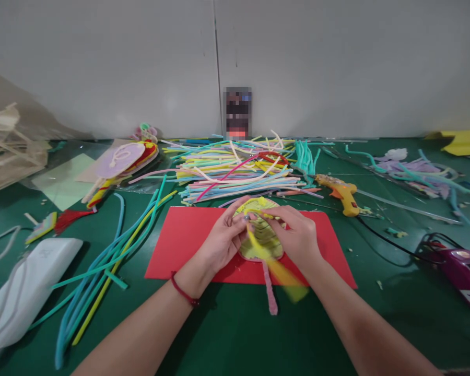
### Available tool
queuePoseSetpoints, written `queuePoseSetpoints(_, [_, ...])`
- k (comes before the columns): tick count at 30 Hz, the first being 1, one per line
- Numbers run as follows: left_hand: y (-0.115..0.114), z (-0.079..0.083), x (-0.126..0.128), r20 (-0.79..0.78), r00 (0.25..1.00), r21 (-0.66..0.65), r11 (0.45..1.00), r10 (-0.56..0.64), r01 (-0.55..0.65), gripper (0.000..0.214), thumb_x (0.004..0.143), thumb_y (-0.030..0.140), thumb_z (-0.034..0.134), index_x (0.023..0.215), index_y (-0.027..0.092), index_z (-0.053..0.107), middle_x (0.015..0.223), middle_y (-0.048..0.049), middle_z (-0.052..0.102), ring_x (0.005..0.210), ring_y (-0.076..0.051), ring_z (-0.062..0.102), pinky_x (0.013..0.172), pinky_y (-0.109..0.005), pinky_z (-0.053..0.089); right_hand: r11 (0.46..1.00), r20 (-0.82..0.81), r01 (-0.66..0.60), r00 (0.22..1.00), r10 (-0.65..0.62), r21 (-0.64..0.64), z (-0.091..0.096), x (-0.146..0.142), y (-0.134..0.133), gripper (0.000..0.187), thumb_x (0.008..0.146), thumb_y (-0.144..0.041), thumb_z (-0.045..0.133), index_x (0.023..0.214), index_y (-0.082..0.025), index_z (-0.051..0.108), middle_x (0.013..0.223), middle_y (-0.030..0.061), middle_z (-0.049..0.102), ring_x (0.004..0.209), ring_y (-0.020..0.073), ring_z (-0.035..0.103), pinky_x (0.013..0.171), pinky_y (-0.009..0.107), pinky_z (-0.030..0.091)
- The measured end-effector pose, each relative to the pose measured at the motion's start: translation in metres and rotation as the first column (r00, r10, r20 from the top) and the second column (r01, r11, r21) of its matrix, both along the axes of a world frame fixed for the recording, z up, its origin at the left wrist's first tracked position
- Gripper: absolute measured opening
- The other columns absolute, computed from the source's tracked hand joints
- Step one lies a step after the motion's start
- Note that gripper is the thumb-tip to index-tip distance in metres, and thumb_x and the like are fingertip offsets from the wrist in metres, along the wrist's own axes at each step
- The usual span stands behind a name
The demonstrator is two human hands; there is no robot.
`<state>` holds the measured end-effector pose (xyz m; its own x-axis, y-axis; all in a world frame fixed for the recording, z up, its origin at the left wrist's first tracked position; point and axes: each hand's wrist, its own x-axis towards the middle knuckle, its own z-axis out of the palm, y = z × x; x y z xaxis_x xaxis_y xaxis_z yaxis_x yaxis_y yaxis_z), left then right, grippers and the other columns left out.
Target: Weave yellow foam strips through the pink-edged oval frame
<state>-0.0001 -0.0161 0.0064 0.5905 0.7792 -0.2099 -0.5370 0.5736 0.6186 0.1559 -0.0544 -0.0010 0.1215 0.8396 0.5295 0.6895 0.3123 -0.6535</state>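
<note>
Both my hands meet over a round yellow fan (264, 245) made of pipe cleaners, with a pale rim and a pink handle (270, 295). The fan lies on a red sheet (191, 240). My left hand (227, 232) pinches a yellow pipe cleaner (276, 266) at its upper end, and a small pinkish bit shows by the fingertips. From the right side my right hand (295, 230) grips the same piece, its fingers closed. The pipe cleaner's loose end hangs down toward me, smeared by motion. My fingers cover part of the fan.
Behind the sheet lies a heap of coloured pipe cleaners (238, 172). A yellow glue gun (347, 196) and a purple power socket (464, 271) are at right. At left are loose pipe cleaners (117, 250), a white power strip (35, 287) and a finished fan (119, 159). A phone (238, 112) leans against the wall.
</note>
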Motion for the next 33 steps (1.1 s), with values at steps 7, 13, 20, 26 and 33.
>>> queuePoseSetpoints(7, [0.000,0.001,-0.002,0.017,0.999,-0.057,0.998,-0.029,0.030,0.040,0.077,0.018,0.063,0.115,0.019,0.054,0.068,0.0041,0.055,0.035,0.003,0.031,0.036,-0.011,0.028,0.998,-0.015,0.040,0.999,-0.040,0.049,0.005,-0.001,-0.002,0.018,0.080,-0.017,0.054,0.082,-0.027,0.069,0.079,0.0029,0.070,0.073,0.0179,0.063,0.065,0.030,0.052])
queuePoseSetpoints(13, [-0.003,0.001,0.003,-0.113,0.993,0.015,0.999,-0.034,0.036,0.015,0.077,0.025,0.062,0.080,0.013,0.055,0.061,0.0040,0.055,0.031,0.003,0.027,0.033,-0.012,0.023,0.997,-0.096,0.055,0.994,-0.050,0.049,0.005,-0.001,-0.003,0.017,0.079,-0.019,0.055,0.083,-0.027,0.069,0.082,0.0039,0.070,0.078,0.0193,0.064,0.067,0.032,0.052])
queuePoseSetpoints(20, [-0.003,0.000,0.004,-0.160,0.987,0.133,0.990,-0.030,0.051,0.021,0.077,0.032,0.061,0.080,0.018,0.046,0.059,0.0057,0.057,0.030,0.002,0.028,0.034,-0.013,0.020,0.991,-0.223,-0.040,0.975,0.011,-0.125,0.001,-0.009,-0.003,0.013,0.077,-0.020,0.057,0.081,-0.024,0.069,0.081,0.0027,0.071,0.076,0.0179,0.064,0.063,0.028,0.051])
queuePoseSetpoints(26, [-0.007,0.005,0.004,-0.386,0.919,0.413,0.906,0.077,0.097,0.019,0.078,0.031,0.059,0.073,0.018,0.046,0.049,0.0051,0.055,0.037,-0.003,0.037,0.040,-0.016,0.026,0.934,-0.506,-0.148,0.862,-0.039,-0.324,0.006,-0.011,0.002,0.012,0.072,-0.031,0.063,0.069,-0.021,0.068,0.069,0.0019,0.068,0.064,0.0158,0.062,0.054,0.024,0.048])
queuePoseSetpoints(33, [-0.008,0.006,0.005,-0.600,0.780,0.504,0.841,0.180,0.194,0.014,0.077,0.022,0.054,0.068,0.018,0.045,0.054,0.0052,0.054,0.051,-0.008,0.051,0.050,-0.019,0.036,0.902,-0.672,-0.266,0.740,-0.035,-0.340,0.008,-0.008,0.004,0.020,0.067,-0.039,0.067,0.066,-0.018,0.065,0.068,0.0019,0.064,0.064,0.0145,0.058,0.053,0.023,0.047])
